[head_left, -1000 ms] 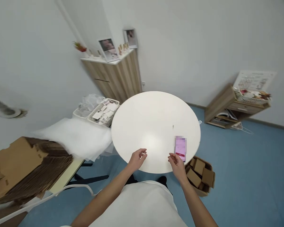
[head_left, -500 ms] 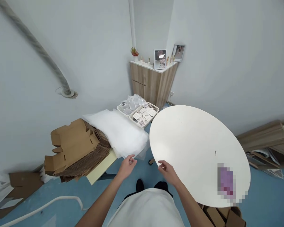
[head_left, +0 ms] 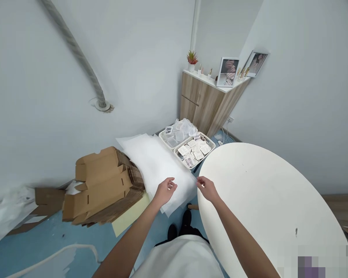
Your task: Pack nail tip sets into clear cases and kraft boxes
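My left hand (head_left: pixel 164 190) hovers over the near end of a stack of white foam sheets (head_left: pixel 155 162), fingers loosely curled and apart, holding nothing. My right hand (head_left: pixel 207 189) reaches to the sheets' right corner beside the rim of the round white table (head_left: pixel 266 200); its thumb and forefinger are pinched together at the sheet's edge, though what they grip is too small to make out. A pile of flat brown cardboard boxes (head_left: pixel 104 185) lies left of the foam.
Two white baskets (head_left: pixel 191 144) with small packets and clear bags stand beyond the foam. A wooden cabinet (head_left: pixel 208 102) with picture frames and a small plant fills the corner. A pipe runs down the left wall. Blue floor and cardboard scraps lie at the left.
The view has swung left from the round table to the foam sheets and cardboard. Both hands have moved from the table's near edge to the foam stack.
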The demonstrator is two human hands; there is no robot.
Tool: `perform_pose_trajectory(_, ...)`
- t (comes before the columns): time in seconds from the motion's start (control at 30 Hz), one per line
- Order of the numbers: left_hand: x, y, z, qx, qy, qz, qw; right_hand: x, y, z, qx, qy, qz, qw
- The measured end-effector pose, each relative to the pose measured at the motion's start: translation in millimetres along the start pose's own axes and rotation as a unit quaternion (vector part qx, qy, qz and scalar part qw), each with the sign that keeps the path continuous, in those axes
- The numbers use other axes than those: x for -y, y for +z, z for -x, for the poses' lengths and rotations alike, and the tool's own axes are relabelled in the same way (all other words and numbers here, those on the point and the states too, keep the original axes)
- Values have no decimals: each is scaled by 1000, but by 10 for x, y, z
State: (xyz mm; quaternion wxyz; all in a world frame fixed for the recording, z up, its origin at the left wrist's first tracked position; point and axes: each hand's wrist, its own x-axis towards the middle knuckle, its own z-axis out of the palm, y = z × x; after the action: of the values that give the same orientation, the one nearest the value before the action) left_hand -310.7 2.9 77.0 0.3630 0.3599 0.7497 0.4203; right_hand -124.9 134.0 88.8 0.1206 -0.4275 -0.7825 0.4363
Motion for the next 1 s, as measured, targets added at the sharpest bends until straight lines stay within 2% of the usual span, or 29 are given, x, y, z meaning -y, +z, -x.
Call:
perform_pose_trajectory(0.13, -191, 151, -643, 6, 17, -63, 998, 40, -112, -708, -17, -9, 112, 993)
perform_pose_trajectory(0.23, -272, 329, -1129, 36, 20, -125, 991, 5, -85, -1122, 1, -7, 240, 971)
perform_pose_trajectory(0.37, -278, 461, -1636, 82, 8, -199, 976, -55, 72, -1438, 43, 27, 322, 945)
perform_pose_trajectory(0.5, -201, 477, -1985, 139, -14, -253, 957, -103, 261, -1577, 57, 98, 355, 928)
perform_pose_trajectory(0.63, -117, 494, -2202, 219, 5, -294, 930, -167, 416, -1639, 23, 139, 347, 927)
perform_pose_trajectory(0.73, -69, 518, -2264, 255, 21, -305, 918, -218, 486, -1642, -6, 152, 335, 930)
perform_pose_trajectory(0.9, -23, 540, -2258, 283, 40, -318, 904, -268, 526, -1579, -17, 155, 285, 946)
perform_pose_trajectory(1.0, -32, 537, -2251, 280, 46, -318, 905, -275, 536, -1542, -50, 140, 253, 956)
